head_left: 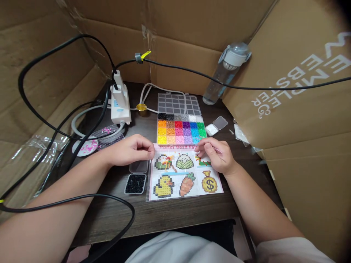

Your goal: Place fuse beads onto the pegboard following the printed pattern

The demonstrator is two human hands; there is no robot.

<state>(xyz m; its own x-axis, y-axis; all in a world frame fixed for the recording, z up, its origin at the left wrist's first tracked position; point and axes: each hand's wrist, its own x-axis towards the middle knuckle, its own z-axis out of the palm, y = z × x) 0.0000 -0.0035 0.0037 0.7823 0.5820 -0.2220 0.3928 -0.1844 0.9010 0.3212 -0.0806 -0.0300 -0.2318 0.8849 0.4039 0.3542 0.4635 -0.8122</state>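
Observation:
A bead pattern sheet (192, 182) lies flat with a clear pegboard (149, 193) over it. Its pictures include a yellow duck, a carrot and a money bag; some loose beads show near the top. My left hand (138, 149) is closed, fingertips pinched at the board's upper left edge. Over the sheet's right side, my right hand (219, 157) grips slender pale tweezers (218, 149), and their tips come close to the bead box. That open box (181, 130) holds beads sorted by colour. A small case of black beads (135, 183) sits left of the sheet.
A small case of white beads (211, 129) stands right of the box, with a water bottle (226, 73) behind. At left are a power strip (120, 106) and a white dish (85, 147) of pink beads. Black cables (186, 69) hang across; cardboard walls (178, 47) surround the desk.

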